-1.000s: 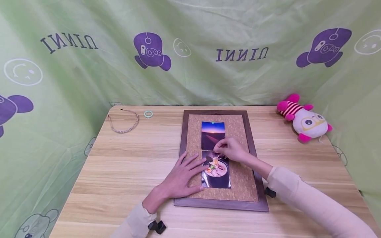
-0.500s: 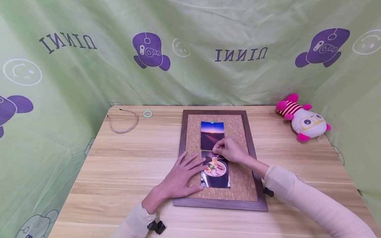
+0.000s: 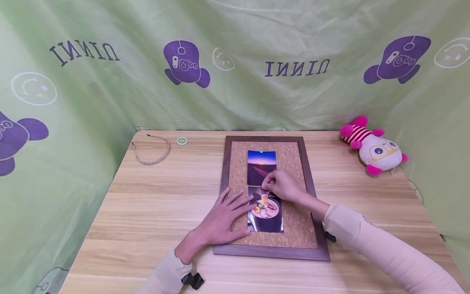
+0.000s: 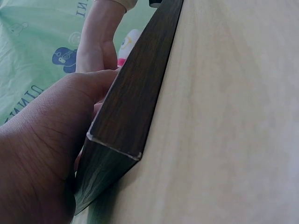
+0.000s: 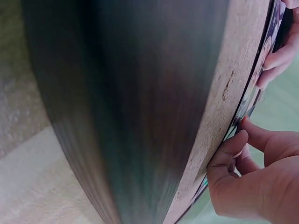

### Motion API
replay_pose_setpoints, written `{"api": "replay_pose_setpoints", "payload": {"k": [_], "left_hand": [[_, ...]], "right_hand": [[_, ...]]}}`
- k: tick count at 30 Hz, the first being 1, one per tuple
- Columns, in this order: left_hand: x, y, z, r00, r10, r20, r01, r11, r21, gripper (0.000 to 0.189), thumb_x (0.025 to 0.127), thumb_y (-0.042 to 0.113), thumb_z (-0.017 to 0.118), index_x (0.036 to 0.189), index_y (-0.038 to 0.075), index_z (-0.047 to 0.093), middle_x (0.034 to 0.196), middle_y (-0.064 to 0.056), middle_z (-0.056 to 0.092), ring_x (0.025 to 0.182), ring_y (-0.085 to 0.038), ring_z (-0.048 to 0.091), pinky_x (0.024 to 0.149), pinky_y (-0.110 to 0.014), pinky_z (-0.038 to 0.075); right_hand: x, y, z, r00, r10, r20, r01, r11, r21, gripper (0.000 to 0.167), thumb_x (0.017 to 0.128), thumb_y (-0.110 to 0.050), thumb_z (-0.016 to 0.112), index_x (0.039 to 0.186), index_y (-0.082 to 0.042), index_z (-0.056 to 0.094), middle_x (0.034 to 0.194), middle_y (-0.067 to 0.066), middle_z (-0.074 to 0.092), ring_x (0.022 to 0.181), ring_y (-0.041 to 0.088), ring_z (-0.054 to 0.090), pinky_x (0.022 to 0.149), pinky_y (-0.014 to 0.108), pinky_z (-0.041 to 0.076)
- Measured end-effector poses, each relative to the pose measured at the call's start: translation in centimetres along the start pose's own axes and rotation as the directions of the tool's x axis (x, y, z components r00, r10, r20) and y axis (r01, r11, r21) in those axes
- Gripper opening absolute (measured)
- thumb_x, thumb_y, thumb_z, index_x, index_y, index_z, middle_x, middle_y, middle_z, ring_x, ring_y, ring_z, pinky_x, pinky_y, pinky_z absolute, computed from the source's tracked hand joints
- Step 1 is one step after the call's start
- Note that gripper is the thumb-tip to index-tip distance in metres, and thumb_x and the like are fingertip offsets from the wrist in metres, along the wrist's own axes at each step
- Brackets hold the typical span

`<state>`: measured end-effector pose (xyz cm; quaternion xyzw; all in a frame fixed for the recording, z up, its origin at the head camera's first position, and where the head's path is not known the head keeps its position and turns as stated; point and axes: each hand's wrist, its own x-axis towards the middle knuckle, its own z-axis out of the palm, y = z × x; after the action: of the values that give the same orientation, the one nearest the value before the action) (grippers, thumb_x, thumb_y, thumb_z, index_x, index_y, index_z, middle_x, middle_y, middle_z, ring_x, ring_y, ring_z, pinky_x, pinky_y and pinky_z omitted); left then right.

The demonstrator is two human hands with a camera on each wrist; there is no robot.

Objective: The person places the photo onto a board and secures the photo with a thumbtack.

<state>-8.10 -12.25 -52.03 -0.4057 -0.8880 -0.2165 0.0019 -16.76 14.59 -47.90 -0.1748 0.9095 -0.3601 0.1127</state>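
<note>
A cork board in a dark wooden frame lies on the table. A sunset photo, with a green pin at its top edge, lies above a photo of a noodle bowl. My right hand pinches a small pushpin with an orange-red head between thumb and index finger at the noodle photo's top edge. With its fingers spread, my left hand rests across the board's left side, fingertips on the noodle photo. Its thumb side lies along the frame in the left wrist view.
A beaded headband and a mint-green ring lie at the table's back left. Toward the back right lies a pink and white plush toy. A green printed curtain hangs around the table's back and sides.
Both hands keep their places on the board, the right one still pinching at the noodle photo's top edge. The curtain at the left has shifted a little to the right.
</note>
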Motion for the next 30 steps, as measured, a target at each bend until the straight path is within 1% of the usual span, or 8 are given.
{"api": "replay_pose_setpoints", "payload": {"k": [5, 9, 14, 16, 18, 21, 25, 30], "left_hand": [[-0.1, 0.0, 0.0, 1.000, -0.002, 0.002, 0.002, 1.000, -0.002, 0.076, 0.100, 0.060, 0.070, 0.166, 0.024, 0.054, 0.175, -0.001, 0.046, 0.168, -0.034, 0.029, 0.137, -0.065, 0.005], [-0.1, -0.1, -0.1, 1.000, -0.007, 0.007, 0.007, 1.000, 0.007, 0.076, 0.101, 0.061, 0.069, 0.166, 0.024, 0.054, 0.175, -0.001, 0.045, 0.168, -0.033, 0.028, 0.137, -0.065, 0.005], [-0.2, 0.1, -0.2, 1.000, -0.019, 0.011, 0.019, 1.000, 0.003, 0.076, 0.101, 0.061, 0.069, 0.166, 0.025, 0.053, 0.176, 0.000, 0.044, 0.168, -0.032, 0.028, 0.138, -0.064, 0.005], [-0.3, 0.1, -0.2, 1.000, -0.018, 0.002, 0.018, 1.000, 0.003, 0.076, 0.100, 0.061, 0.069, 0.166, 0.025, 0.054, 0.176, 0.000, 0.045, 0.168, -0.033, 0.029, 0.137, -0.064, 0.005], [-0.2, 0.1, -0.1, 1.000, -0.014, -0.004, 0.014, 1.000, 0.006, 0.076, 0.100, 0.060, 0.070, 0.166, 0.024, 0.055, 0.175, -0.001, 0.046, 0.168, -0.033, 0.029, 0.137, -0.065, 0.006], [-0.2, 0.1, 0.0, 1.000, -0.009, -0.007, 0.009, 1.000, 0.016, 0.077, 0.100, 0.060, 0.070, 0.165, 0.024, 0.055, 0.175, -0.001, 0.046, 0.167, -0.033, 0.030, 0.137, -0.065, 0.008], [-0.2, 0.1, 0.0, 1.000, -0.017, 0.004, 0.017, 1.000, 0.016, 0.077, 0.100, 0.061, 0.070, 0.166, 0.025, 0.054, 0.176, 0.000, 0.045, 0.168, -0.032, 0.028, 0.138, -0.063, 0.006], [-0.1, 0.1, 0.0, 1.000, -0.010, 0.006, 0.010, 1.000, 0.011, 0.077, 0.101, 0.060, 0.069, 0.167, 0.025, 0.053, 0.176, 0.000, 0.044, 0.168, -0.032, 0.027, 0.138, -0.063, 0.004]], "right_hand": [[0.1, 0.0, 0.1, 1.000, 0.009, 0.006, -0.009, 1.000, -0.012, 0.014, 0.101, -0.006, 0.080, 0.087, -0.006, 0.081, 0.070, -0.004, 0.066, 0.063, 0.009, 0.054, 0.058, 0.024, 0.040], [0.2, 0.0, 0.1, 1.000, -0.014, 0.009, 0.014, 0.999, -0.029, 0.014, 0.101, -0.005, 0.079, 0.087, -0.005, 0.080, 0.068, -0.003, 0.063, 0.062, 0.009, 0.053, 0.057, 0.024, 0.039], [0.3, -0.2, 0.3, 1.000, -0.012, 0.017, 0.013, 0.999, -0.033, 0.014, 0.102, -0.004, 0.079, 0.088, -0.005, 0.080, 0.068, -0.003, 0.062, 0.061, 0.009, 0.052, 0.056, 0.023, 0.038], [0.4, -0.1, 0.4, 1.000, -0.009, 0.008, 0.010, 1.000, -0.023, 0.014, 0.101, -0.005, 0.080, 0.087, -0.005, 0.080, 0.068, -0.002, 0.062, 0.061, 0.009, 0.052, 0.055, 0.023, 0.037], [0.3, 0.2, 0.4, 0.999, -0.029, -0.015, 0.028, 1.000, -0.013, 0.013, 0.099, -0.005, 0.082, 0.086, -0.005, 0.078, 0.068, -0.001, 0.062, 0.060, 0.010, 0.052, 0.053, 0.024, 0.038], [0.7, 1.4, 0.9, 0.998, -0.034, -0.053, 0.034, 0.999, -0.015, 0.016, 0.096, -0.008, 0.086, 0.083, -0.010, 0.077, 0.066, -0.004, 0.062, 0.057, 0.009, 0.053, 0.051, 0.023, 0.039], [1.5, 3.3, 1.9, 0.995, -0.042, -0.090, 0.039, 0.998, -0.041, 0.020, 0.093, -0.014, 0.090, 0.080, -0.016, 0.076, 0.064, -0.008, 0.061, 0.056, 0.007, 0.054, 0.050, 0.024, 0.041], [1.9, 4.9, 2.5, 0.988, -0.092, -0.124, 0.083, 0.994, -0.073, 0.022, 0.091, -0.015, 0.092, 0.078, -0.018, 0.074, 0.062, -0.009, 0.061, 0.053, 0.008, 0.055, 0.048, 0.027, 0.043]]}}
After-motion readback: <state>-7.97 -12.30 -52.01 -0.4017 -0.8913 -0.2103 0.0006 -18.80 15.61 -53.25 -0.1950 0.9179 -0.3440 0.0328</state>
